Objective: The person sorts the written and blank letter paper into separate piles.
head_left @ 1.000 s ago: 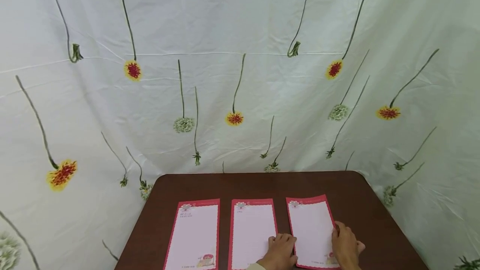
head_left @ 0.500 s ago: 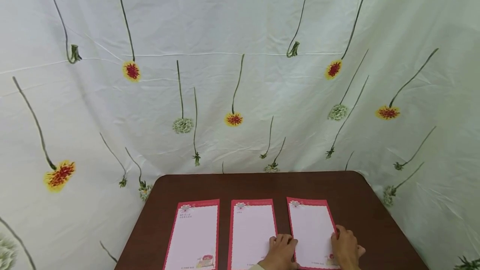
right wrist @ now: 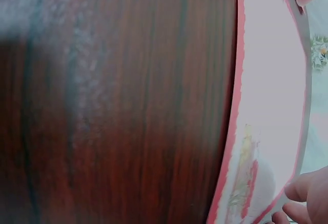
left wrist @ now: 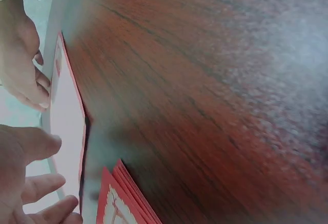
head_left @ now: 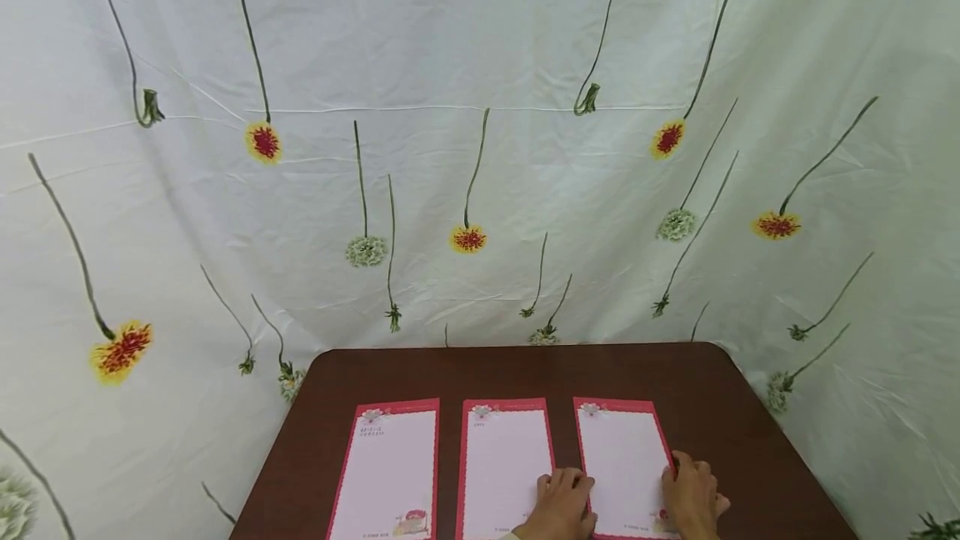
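Note:
Three white sheets of letter paper with scalloped red borders lie side by side. In the head view my left hand touches the left edge of the right sheet, overlapping the corner of the middle sheet. My right hand rests its fingers along the opposite edge, low down. The left wrist view shows my left fingers spread and slightly bent at the paper's side. In the right wrist view my right thumb meets the red edge of the sheet; other fingers are partly cut off.
The left sheet has small print at its top. Layered red edges show on a stack of paper in the left wrist view. A dark brown table with rounded far corners stands before a flower-printed white curtain.
The right sheet's top edge, bowed and slanted a second ago, now lies straight, level with the middle sheet. My right hand has shifted down slightly; my left hand has barely moved.

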{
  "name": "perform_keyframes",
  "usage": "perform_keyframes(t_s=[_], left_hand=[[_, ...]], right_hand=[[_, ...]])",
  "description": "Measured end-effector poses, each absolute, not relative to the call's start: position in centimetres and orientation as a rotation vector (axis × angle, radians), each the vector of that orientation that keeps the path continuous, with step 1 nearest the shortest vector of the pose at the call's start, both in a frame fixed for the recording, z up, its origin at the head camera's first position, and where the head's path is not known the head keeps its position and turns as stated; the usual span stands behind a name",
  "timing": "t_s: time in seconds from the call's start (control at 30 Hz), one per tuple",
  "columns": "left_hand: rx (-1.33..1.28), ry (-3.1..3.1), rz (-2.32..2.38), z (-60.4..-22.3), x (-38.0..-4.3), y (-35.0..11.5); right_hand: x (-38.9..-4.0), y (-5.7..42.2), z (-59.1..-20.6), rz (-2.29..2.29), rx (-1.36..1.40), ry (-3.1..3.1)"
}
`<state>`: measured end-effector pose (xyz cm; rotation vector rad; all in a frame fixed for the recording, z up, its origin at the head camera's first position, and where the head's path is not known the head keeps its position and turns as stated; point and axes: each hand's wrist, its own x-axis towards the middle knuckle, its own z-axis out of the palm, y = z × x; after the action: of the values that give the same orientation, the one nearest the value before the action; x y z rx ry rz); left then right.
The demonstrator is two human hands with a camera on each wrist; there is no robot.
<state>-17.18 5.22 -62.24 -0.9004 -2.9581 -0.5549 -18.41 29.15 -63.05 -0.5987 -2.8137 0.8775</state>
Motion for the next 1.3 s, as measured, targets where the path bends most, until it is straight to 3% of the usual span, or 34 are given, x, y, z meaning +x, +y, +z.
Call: perform_keyframes(t_s=[0.33, 0.97, 1.3], left_hand=[[-0.726, -2.854, -0.809, -61.6, -17.3, 2.1], [-0.034, -2.845, -0.888, -62.5, -18.4, -7.0], [0.032, -2.906, -0.937, -63.4, -18.1, -8.2]], right_hand=[[-18.3, 26.4, -61.4, 0.878, -0.443, -2.783], [-18.7, 16.1, -60.6, 0.865, -0.153, -2.846], [-18.8, 14.0, -62.5, 0.781, -0.16, -2.943]])
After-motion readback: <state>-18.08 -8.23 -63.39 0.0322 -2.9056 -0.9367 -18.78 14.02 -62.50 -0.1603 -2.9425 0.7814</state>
